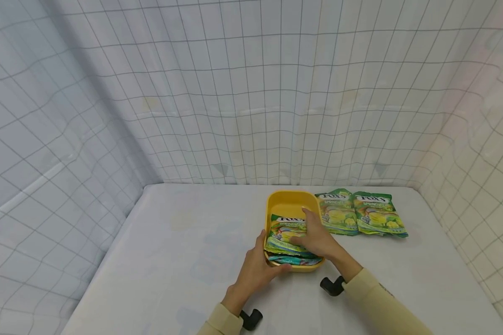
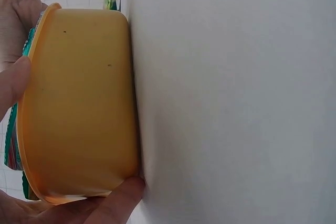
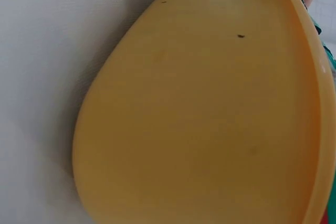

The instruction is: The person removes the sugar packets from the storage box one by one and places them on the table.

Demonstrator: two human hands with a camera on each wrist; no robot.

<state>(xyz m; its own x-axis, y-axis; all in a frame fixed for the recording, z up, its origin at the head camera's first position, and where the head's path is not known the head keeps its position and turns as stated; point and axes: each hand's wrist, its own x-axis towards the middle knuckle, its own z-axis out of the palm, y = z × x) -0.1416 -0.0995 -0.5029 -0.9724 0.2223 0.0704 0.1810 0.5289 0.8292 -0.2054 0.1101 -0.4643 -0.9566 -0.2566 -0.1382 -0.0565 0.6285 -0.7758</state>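
A yellow plastic tub [image 1: 291, 197] stands on the white table and holds green Fox's candy bags [image 1: 282, 232]. A teal bag [image 1: 293, 261] shows at its near end. My left hand [image 1: 255, 267] grips the tub's near left corner, thumb along the near rim and fingers down the left side. Over the right rim reaches my right hand [image 1: 316, 237]. Its thumb lies on the front of the top green bag and its index finger stretches past that bag's upper right corner; the other fingers are hidden. In the left wrist view the tub wall [image 2: 79, 98] fills the left.
Two more green candy bags or stacks lie right of the tub: one close beside it [image 1: 338, 214], partly behind its rim, and another [image 1: 379, 215] farther right. White grid-patterned sheeting [image 1: 276, 116] rises behind the table and along both sides.
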